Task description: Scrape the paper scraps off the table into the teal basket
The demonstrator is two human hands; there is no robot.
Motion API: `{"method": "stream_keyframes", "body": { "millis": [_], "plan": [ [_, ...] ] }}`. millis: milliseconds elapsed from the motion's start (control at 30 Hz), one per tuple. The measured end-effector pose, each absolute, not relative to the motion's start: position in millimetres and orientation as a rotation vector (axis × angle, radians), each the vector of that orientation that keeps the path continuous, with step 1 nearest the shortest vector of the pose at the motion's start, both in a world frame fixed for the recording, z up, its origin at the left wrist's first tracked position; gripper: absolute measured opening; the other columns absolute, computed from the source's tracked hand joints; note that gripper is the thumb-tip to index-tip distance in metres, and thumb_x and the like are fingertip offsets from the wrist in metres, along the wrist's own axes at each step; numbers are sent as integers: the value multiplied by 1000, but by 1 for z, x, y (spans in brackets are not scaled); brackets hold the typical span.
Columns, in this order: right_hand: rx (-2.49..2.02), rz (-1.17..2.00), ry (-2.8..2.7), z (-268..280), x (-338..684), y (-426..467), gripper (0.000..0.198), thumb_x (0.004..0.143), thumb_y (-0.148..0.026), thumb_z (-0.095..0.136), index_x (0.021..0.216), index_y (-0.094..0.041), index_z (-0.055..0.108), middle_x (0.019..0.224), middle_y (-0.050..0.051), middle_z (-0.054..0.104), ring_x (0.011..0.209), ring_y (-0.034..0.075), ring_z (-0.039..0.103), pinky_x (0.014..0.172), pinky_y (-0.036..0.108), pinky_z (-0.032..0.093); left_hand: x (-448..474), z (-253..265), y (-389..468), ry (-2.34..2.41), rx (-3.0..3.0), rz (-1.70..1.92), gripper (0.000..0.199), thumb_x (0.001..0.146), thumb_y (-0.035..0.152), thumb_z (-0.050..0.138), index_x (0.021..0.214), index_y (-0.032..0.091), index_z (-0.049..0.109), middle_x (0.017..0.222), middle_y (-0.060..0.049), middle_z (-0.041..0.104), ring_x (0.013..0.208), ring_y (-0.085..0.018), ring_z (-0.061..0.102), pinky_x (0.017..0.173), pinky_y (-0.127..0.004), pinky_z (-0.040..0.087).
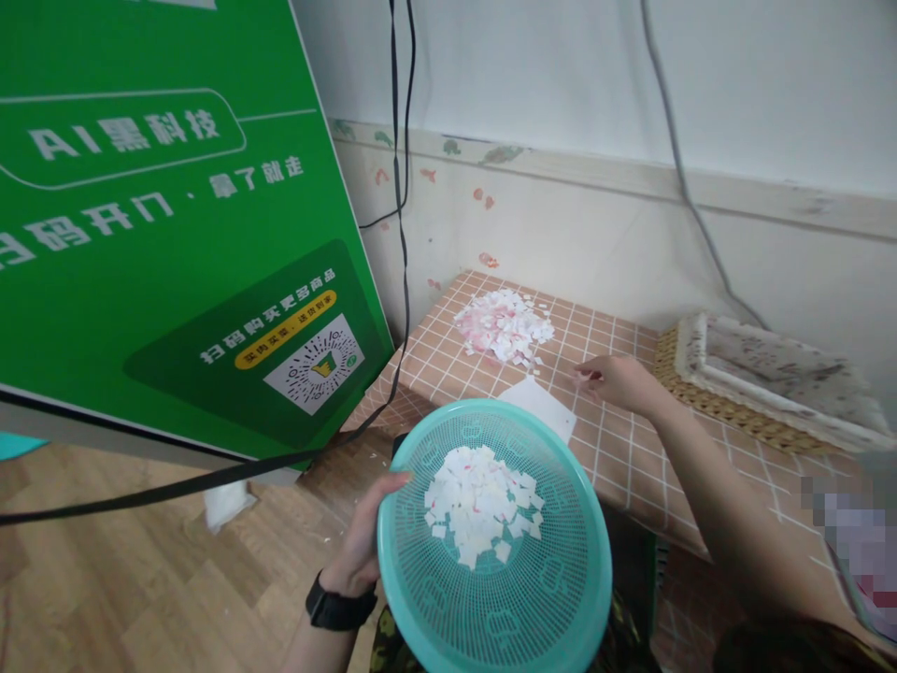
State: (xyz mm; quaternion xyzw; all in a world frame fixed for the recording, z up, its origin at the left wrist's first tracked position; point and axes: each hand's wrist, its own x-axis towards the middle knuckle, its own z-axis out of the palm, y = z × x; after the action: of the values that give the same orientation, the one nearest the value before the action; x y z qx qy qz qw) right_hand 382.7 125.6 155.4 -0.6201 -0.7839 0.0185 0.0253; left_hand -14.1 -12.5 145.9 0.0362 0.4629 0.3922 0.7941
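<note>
My left hand (368, 528), with a black band on its wrist, grips the left rim of a turquoise plastic colander (592, 523). Small cut squares of white paper (480, 500), some marked with red, lie heaped in the bottom of the colander. Over the table to the right, my right hand (617, 381) has its fingertips pinched together; anything between them is too small to make out. Left of that hand, a pile of white and pinkish paper pieces (505, 325) is spread on the tabletop. A white sheet (543, 404) lies partly behind the colander's far rim.
A brown checked cloth covers the table (631, 449), which stands against the wall. A cloth-lined wicker basket (771, 374) sits at its right. A large green printed panel (175, 234) rises on the left, and a black cable (403, 280) hangs in front of the table's left end.
</note>
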Motion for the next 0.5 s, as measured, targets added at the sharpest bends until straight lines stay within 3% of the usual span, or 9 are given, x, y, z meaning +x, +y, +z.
{"method": "stream_keyframes", "body": {
  "millis": [133, 233, 367, 500],
  "plan": [
    [-2095, -49, -2397, 171, 373, 118, 25, 79, -28, 51, 84, -19, 73, 78, 9, 71, 68, 20, 63, 57, 27, 39, -13, 147, -12, 999, 88, 852, 16, 73, 22, 63, 69, 8, 71, 62, -8, 72, 52, -17, 62, 58, -28, 51],
    [-1976, -154, -2340, 188, 352, 99, 28, 84, -24, 45, 89, -18, 72, 86, 10, 72, 72, 21, 64, 62, 29, 41, -12, 148, -13, 998, 105, 865, 17, 73, 21, 63, 69, 7, 71, 62, -9, 72, 52, -17, 63, 59, -28, 51],
    [-1468, 115, -2410, 203, 301, 56, 28, 90, -21, 41, 95, -19, 68, 91, 7, 71, 79, 17, 64, 70, 28, 44, -9, 147, -15, 960, 131, 851, 19, 73, 23, 62, 74, 7, 72, 67, -11, 74, 57, -20, 66, 62, -30, 51],
    [-1211, 313, -2884, 189, 259, 29, 23, 83, -7, 45, 75, -18, 63, 71, 3, 64, 61, 14, 57, 55, 27, 37, -5, 147, -17, 907, 162, 836, 21, 74, 24, 62, 80, 7, 73, 73, -11, 75, 62, -21, 67, 66, -32, 51]
  ]
}}
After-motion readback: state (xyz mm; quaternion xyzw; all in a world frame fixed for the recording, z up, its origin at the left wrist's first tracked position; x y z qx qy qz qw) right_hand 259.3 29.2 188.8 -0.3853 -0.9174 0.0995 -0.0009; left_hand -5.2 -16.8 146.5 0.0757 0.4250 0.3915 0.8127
